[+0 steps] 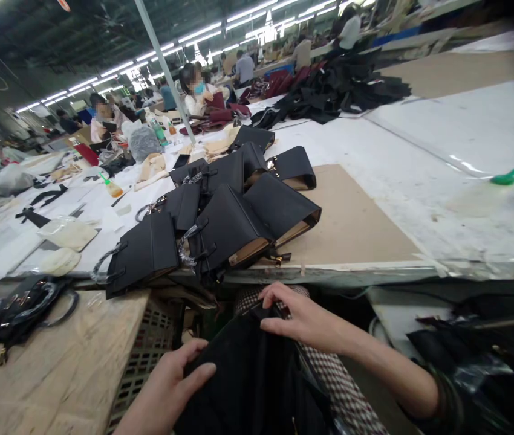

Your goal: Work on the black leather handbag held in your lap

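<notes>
A black handbag rests on my lap over checked cloth, its far edge toward the table. My left hand grips the bag's left side, thumb on top and fingers over the edge. At the far edge, my right hand pinches the black material between thumb and fingers. In front of me, several black handbags lie piled on the table, some with clear-wrapped handles and tan inner edges showing.
A brown board lies on the white table. Black cut pieces are heaped farther back. At left, more bags sit on a wooden surface above a plastic crate. A green-tipped bottle stands right. People work beyond.
</notes>
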Motion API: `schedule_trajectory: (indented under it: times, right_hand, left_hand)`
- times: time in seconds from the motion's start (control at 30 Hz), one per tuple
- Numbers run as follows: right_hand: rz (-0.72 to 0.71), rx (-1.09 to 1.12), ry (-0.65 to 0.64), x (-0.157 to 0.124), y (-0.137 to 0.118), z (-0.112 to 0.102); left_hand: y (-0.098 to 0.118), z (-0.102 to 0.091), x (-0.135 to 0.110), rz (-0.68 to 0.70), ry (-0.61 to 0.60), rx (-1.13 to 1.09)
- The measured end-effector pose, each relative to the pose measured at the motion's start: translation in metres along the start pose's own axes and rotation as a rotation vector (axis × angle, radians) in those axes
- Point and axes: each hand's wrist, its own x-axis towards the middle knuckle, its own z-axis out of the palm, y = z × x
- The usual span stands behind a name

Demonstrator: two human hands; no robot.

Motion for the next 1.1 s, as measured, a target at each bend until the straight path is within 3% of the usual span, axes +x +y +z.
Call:
schedule_trajectory:
  times: [0.1, 0.23, 0.4, 0.5, 0.57, 0.7, 0.8, 0.87, 0.97, 1.03, 1.1]
  right_hand:
    - [0.094, 0.12, -0.016, -0.025, -0.012, 0.006]
    - [0.152, 0.153, 0.016, -0.071, -0.031, 0.012]
    - [0.233, 0.066, 0.071, -0.112, -0.031, 0.034]
    - [0.264, 0.13, 0.15, -0.117, -0.02, 0.04]
    - [0.215, 0.273, 0.167, -0.116, -0.014, 0.032]
    - [0.193, 0.532, 0.085, -0.119, -0.007, -0.006]
    - [0.194, 0.629, -0.034, -0.122, -0.002, -0.023]
    - [0.172, 0.704, -0.123, -0.122, 0.003, -0.021]
    - [0.147, 0.802, -0.165, -0.121, 0.01, -0.006]
    - [0.156, 0.828, -0.139, -0.122, 0.013, 0.002]
    - [0.173, 0.827, -0.12, -0.123, 0.013, 0.005]
  left_hand:
    - [0.02, -0.008, 0.022, 0.078, -0.105, 0.136]
    - [0.033, 0.001, 0.053, 0.128, -0.185, 0.252]
    - [0.031, 0.015, 0.058, 0.182, -0.239, 0.298]
    - [0.029, 0.013, 0.047, 0.235, -0.265, 0.273]
    - [0.03, 0.007, 0.039, 0.238, -0.288, 0.222]
    - [0.036, -0.015, 0.026, 0.097, -0.407, -0.003]
    - [0.039, -0.03, 0.022, 0.033, -0.484, 0.033]
    - [0.037, -0.034, 0.023, 0.049, -0.491, 0.211]
    - [0.032, -0.03, 0.034, 0.129, -0.354, 0.458]
    - [0.032, -0.022, 0.043, 0.232, -0.276, 0.471]
    - [0.039, -0.012, 0.054, 0.342, -0.291, 0.361]
